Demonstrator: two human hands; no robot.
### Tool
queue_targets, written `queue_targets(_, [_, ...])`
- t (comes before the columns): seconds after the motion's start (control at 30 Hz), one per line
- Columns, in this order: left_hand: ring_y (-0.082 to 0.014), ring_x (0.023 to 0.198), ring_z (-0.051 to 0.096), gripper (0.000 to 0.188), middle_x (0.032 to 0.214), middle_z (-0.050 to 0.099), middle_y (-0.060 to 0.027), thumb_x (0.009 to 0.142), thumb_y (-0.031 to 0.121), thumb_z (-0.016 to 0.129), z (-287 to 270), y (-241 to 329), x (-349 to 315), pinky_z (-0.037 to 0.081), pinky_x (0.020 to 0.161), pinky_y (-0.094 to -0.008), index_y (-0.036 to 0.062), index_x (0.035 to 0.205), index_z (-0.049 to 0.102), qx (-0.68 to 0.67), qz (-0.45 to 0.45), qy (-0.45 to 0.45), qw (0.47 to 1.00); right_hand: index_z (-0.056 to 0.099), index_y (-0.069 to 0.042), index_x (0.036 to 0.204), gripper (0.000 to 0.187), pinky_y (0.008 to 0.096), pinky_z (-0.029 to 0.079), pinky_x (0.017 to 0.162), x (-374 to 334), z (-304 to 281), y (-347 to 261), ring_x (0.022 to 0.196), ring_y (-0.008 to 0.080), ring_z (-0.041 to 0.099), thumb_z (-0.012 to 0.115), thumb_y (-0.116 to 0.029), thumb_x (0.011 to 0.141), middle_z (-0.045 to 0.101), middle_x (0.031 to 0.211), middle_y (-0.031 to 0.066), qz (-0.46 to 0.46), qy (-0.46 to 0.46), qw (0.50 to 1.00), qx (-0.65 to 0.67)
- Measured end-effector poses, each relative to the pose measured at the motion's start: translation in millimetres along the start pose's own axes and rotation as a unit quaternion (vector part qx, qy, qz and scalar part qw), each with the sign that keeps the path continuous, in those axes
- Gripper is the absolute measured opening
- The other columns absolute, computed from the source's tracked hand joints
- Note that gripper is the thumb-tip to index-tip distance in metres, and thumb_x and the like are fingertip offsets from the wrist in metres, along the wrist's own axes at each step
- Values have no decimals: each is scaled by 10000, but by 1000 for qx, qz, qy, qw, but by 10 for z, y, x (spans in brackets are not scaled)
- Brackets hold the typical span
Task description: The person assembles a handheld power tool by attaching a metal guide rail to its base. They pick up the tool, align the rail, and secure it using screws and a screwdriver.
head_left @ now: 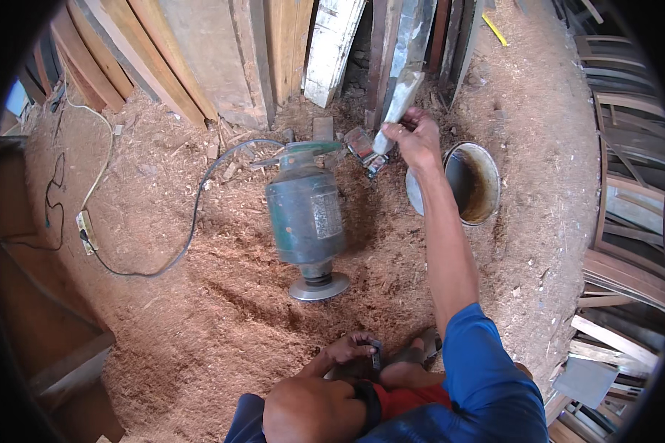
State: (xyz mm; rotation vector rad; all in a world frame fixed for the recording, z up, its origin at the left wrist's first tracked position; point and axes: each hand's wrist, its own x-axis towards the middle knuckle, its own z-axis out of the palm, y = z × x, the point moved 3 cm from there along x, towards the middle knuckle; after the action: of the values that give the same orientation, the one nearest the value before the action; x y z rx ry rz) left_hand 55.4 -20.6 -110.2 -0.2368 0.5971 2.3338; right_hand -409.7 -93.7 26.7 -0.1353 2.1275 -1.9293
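My right hand (419,138) reaches far forward and pinches a pale, flat, elongated piece (402,103), whose kind I cannot make out. Just below it, a small reddish packet-like thing and other small items (366,150) lie on the ground. Close to my body, my left hand (353,347) is closed on a small dark grey block-like object (377,354). Between my hands and the boards sits a blue-green electric motor tool (305,214), with a round metal disc (318,286) at its near end.
Right of the tool stands a pail (488,177) with brown residue inside. A black cord (192,221) runs to a power strip (86,232) on the left. Wooden boards (192,59) lean at the back; stacked wood (628,280) lines the right. Shavings (199,325) cover the ground.
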Motion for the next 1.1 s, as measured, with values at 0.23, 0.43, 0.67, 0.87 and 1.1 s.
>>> queue_targets(0.23, [-95,913,624,175,993,691,-6,949,89,658,-51,-63,16,511,831,-284,38,1116,644,-19,-2,-7,1000,611,72,1022,296,296,515,687,602,-529,130,747,165,642,771,-13,788,679,878,95,24,119,983,-136])
queue_targets(0.43, [-106,923,635,179,1000,693,-14,951,82,652,-38,-32,-2,518,850,-294,30,1122,642,-13,-18,-5,1000,478,155,1210,602,329,546,710,744,-569,53,836,217,669,811,-73,764,667,994,193,-15,72,995,-70])
queue_targets(0.67, [-111,926,638,207,1006,697,-24,956,57,634,-11,35,29,520,852,-298,28,1161,643,-23,14,-26,999,523,97,1202,534,381,569,804,-74,3,198,944,263,671,793,-137,806,663,1089,217,99,15,960,-261])
queue_targets(0.87, [-111,938,636,204,1018,693,-21,954,64,639,-25,9,3,518,855,-296,33,1155,648,-34,-6,-23,999,493,123,1284,778,467,446,1041,-31,-11,358,1224,436,544,779,-422,809,565,1267,320,29,-63,883,-464])
queue_targets(1.1, [-96,947,623,214,1017,686,-1,950,76,650,-52,-24,9,513,868,-293,35,1161,643,-17,-25,4,1000,214,279,1380,1231,447,475,1022,1260,98,-1090,1262,424,522,809,-586,737,464,1320,440,-62,55,946,-312])
